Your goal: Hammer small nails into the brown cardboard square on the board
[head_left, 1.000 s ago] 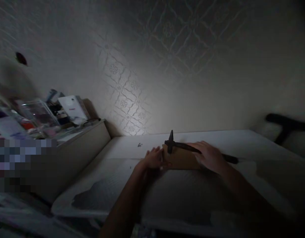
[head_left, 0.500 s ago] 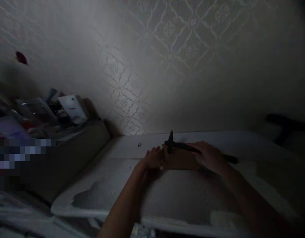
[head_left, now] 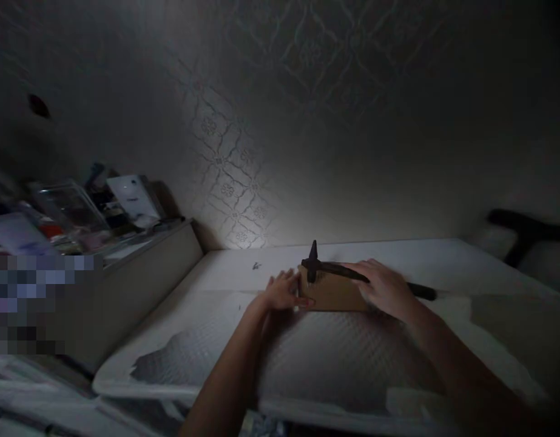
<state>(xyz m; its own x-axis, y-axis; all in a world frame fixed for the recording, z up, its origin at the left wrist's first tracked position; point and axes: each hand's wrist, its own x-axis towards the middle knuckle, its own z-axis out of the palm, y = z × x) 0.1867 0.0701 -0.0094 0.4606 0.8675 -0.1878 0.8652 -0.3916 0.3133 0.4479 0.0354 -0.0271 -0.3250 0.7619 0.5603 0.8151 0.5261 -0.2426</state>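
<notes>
That brown wooden block (head_left: 332, 292) sits out in the middle of the white table (head_left: 443, 258), toward the far side near the wallpapered wall (head_left: 243, 176), and you've got it pinned from both ends. Your left hand (head_left: 283, 291) is pressed against its left end, fingers curled loosely on the edge, gripping nothing else, so it looks like it's there to stop the block sliding. Your right hand (head_left: 385, 288) lies flat and open over the right end, palm down, covering part of the hammer (head_left: 352, 272) that rests across the top of the block. I can't tell whether the fingers actually wrap the handle or just press on it. The hammer's dark head sticks up at the block's left end, pointed tip upward, and the handle runs off to the right past your wrist onto the table. Holding it that way probably keeps both tool and block steady on the smooth top. Way off on the left, on a lower cabinet (head_left: 138, 267), there's a clear plastic box (head_left: 68, 206) with some stuff inside, too dark and blurry to name, plus a white carton (head_left: 134, 195) leaning just beside it. A dark chair arm (head_left: 525, 227) pokes in at the far right.
</notes>
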